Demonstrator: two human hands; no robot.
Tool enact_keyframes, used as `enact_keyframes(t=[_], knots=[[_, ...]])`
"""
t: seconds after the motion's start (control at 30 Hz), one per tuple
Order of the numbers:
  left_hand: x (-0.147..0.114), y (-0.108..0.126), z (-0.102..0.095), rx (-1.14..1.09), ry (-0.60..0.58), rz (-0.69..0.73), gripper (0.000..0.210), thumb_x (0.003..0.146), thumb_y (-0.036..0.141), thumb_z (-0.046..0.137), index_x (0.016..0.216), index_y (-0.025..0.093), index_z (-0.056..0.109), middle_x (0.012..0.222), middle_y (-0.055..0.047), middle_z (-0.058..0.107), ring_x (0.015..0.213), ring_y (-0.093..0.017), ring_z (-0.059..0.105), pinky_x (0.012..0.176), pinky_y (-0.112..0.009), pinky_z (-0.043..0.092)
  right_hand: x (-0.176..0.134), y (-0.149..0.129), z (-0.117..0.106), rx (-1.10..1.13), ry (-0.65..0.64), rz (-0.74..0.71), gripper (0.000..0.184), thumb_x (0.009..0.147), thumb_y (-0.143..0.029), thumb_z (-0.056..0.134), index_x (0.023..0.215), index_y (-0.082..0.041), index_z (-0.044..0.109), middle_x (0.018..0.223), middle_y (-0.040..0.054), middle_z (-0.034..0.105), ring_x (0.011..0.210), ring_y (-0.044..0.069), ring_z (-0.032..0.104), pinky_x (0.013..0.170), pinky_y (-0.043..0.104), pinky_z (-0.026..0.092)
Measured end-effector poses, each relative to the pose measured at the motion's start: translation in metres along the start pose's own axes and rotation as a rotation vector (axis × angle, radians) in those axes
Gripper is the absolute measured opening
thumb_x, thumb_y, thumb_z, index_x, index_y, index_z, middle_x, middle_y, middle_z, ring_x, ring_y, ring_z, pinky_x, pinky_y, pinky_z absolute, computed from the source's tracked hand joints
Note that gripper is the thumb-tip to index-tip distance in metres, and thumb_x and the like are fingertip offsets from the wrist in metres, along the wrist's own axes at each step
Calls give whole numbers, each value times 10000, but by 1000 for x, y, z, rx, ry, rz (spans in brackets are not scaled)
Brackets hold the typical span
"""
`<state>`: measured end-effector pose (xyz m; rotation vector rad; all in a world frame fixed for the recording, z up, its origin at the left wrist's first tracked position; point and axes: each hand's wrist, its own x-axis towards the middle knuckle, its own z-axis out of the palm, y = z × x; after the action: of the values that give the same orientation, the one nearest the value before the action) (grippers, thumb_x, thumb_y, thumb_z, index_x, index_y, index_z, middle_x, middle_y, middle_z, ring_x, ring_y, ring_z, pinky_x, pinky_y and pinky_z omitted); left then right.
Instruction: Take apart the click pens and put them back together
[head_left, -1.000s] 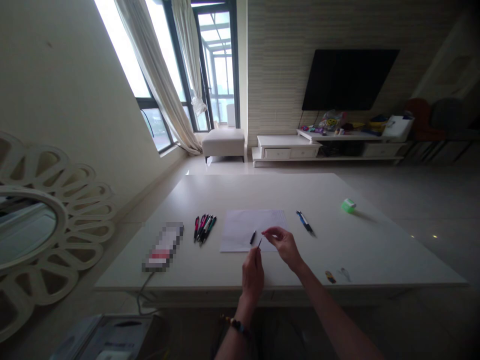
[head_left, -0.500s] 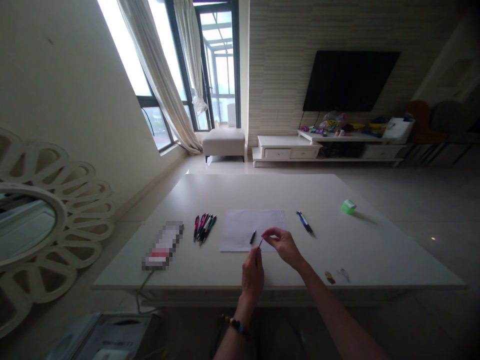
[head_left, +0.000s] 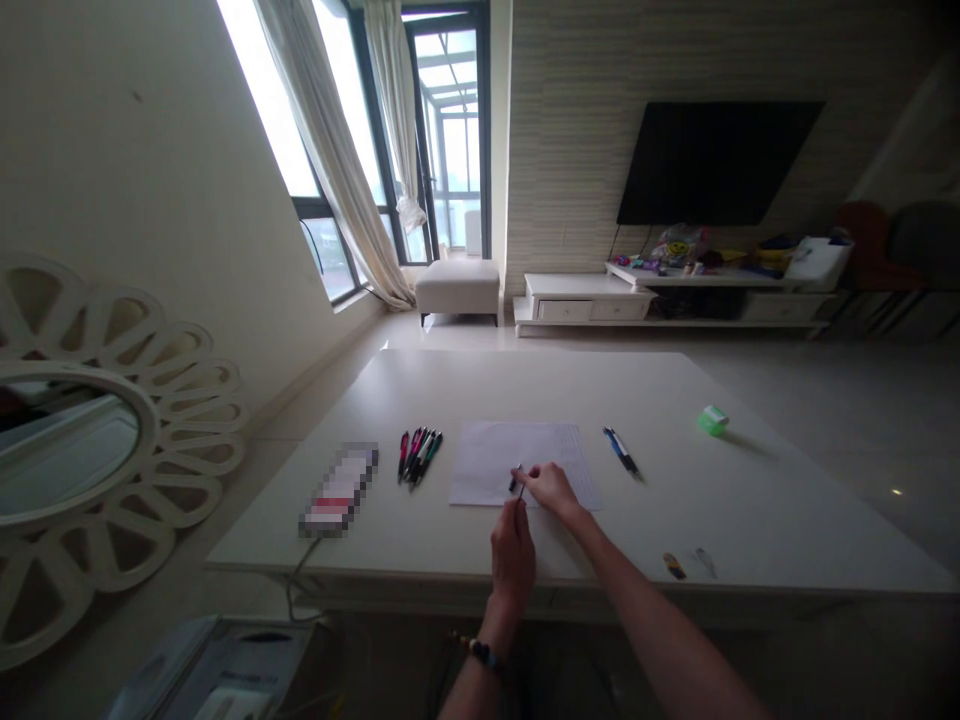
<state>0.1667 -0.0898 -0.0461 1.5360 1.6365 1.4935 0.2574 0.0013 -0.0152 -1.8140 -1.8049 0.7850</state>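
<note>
Left hand (head_left: pixel 514 550) and right hand (head_left: pixel 553 489) pinch opposite ends of a slim dark rod (head_left: pixel 520 492); slack finger pressure could drop it onto the white paper (head_left: pixel 480 460).

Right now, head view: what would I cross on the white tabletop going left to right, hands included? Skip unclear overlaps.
Pixelated flat object → cluster of pens → left hand → right hand → pair of pens → small yellow-and-black item → green-and-white object.
</note>
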Motion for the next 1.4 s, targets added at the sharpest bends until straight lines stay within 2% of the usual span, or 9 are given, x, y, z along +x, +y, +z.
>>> enact_keyframes(t=[0.13,0.27,0.37,0.43,0.5,0.6,0.87,1.13,1.4], knots=[[0,-1,0,-2,0,-15,291,910,354,310,931,208,561,797,-46,635,727,-154,582,662,-242,420,18,-20,15,-143,-27,75,257,676,-399,617,625,-152,667,786,162,701,780,251,658,602,250,451],[0,-2,0,3,3,-32,284,909,356,314,937,212,558,803,-47,632,731,-155,581,662,-244,418,17,-23,-1,-39,-47,32,246,753,-312,512,653,-141,658,705,114,699,657,176,654,543,202,440],[0,-2,1,11,-19,-31,290,910,355,311,946,206,557,821,-54,630,748,-155,582,671,-245,414,-2,-17,-27,239,77,-91,366,849,-375,372,761,-134,633,702,78,687,533,121,600,483,191,425],[0,-1,0,19,-43,-24,291,911,351,308,950,203,556,825,-56,629,752,-152,581,672,-242,410,-20,-16,-44,474,186,-205,369,841,-444,403,785,-140,605,688,65,670,493,116,556,456,204,413],[0,1,-1,27,-63,-12,292,912,349,305,943,202,556,813,-52,628,739,-146,576,661,-235,406,-37,-19,-56,575,211,-288,341,821,-468,454,775,-157,586,660,41,647,493,113,530,465,210,414],[0,4,-2,37,-77,-3,301,911,358,304,930,202,559,784,-45,626,706,-141,568,634,-228,400,-51,-25,-61,542,174,-349,305,820,-450,479,775,-170,591,662,29,632,524,115,521,489,211,417],[0,5,-3,22,-83,-12,305,912,353,302,952,201,563,822,-53,643,750,-150,589,668,-241,419,-56,-24,-46,405,92,-384,264,831,-384,473,781,-166,614,680,28,643,556,122,538,500,212,401],[-2,-5,1,-23,-85,-62,283,906,323,339,1110,205,494,923,-74,667,821,-176,628,673,-265,454,-62,-18,-44,310,20,-444,161,785,-301,543,728,-172,621,640,5,633,585,125,564,553,223,410],[-1,-4,1,-31,-126,39,262,906,292,349,1066,202,536,956,-73,663,849,-171,625,707,-274,472,-65,-14,-45,329,30,-464,142,782,-272,538,759,-176,640,677,11,642,593,127,560,545,222,404]])
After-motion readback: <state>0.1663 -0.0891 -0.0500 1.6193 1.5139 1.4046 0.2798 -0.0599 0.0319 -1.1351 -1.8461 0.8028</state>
